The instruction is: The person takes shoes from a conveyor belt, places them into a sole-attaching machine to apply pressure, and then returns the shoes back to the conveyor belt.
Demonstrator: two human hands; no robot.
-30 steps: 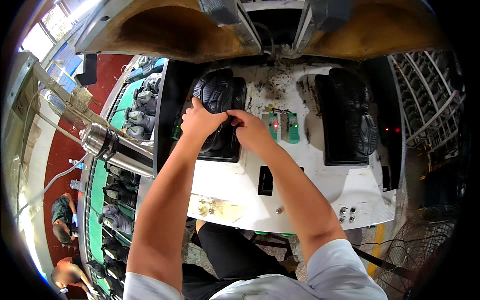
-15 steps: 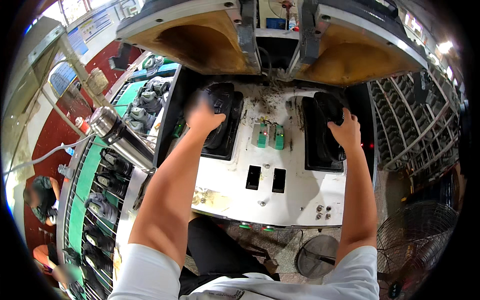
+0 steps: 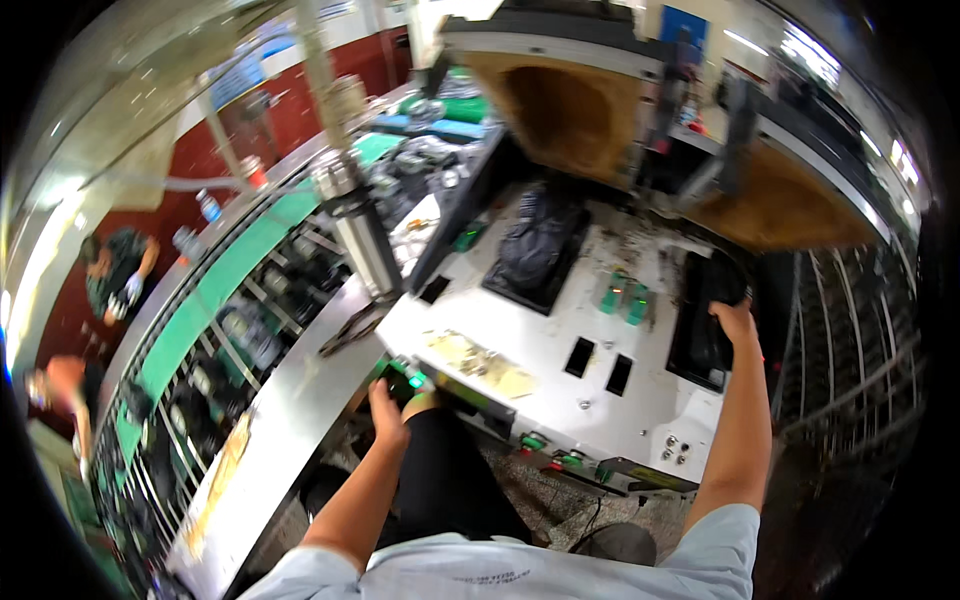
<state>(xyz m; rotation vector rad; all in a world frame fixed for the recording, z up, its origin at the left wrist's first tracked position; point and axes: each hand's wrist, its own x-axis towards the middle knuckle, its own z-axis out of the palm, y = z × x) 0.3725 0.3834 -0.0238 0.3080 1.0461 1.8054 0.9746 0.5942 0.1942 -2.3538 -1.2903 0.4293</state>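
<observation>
A black shoe lies on the right black pad of a white machine top, with my right hand closed on its side. My left hand is low at the machine's front left corner, beside a lit green button. Its fingers look apart and no object shows in them, though they are partly blurred. Another black shoe rests untouched on the left black pad. Two small green sensor boxes stand between the pads.
Two raised mould lids with brown hollow pads hang over the machine's back. At left, a steel flask stands beside a green conveyor with racks of shoes. Two other people work beyond it. A metal rack stands at right.
My left hand has let go of the left shoe and dropped down to the machine's front left corner. My right hand stays at the right shoe. The view has turned left.
</observation>
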